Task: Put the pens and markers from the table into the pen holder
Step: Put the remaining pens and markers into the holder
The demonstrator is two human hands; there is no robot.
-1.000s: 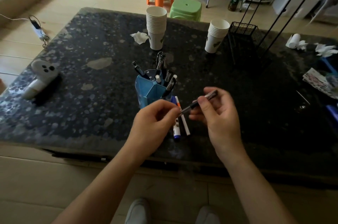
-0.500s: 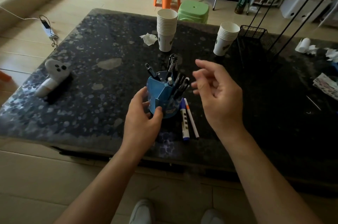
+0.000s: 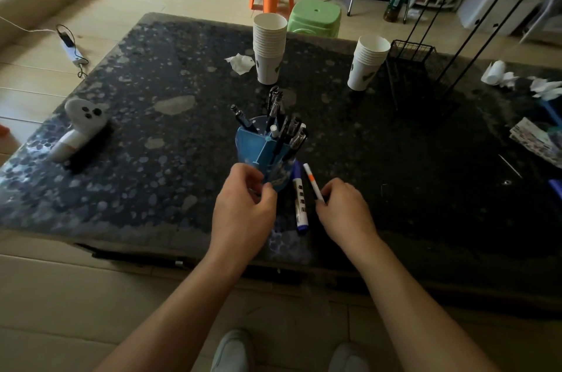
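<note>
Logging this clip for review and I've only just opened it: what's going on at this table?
A person is gathering pens into a blue pen holder. The left hand grips the holder's base, which already holds several pens. The right hand touches the near end of a thin white pen lying on the table. A blue-capped marker lies beside it.

Before you on the dark speckled surface: one blue plastic pen holder with roughly eight dark pens, exact number unclear; two loose markers, one blue-capped white marker and one slim white marker with an orange band; two stacks of white paper cups; two hands.
</note>
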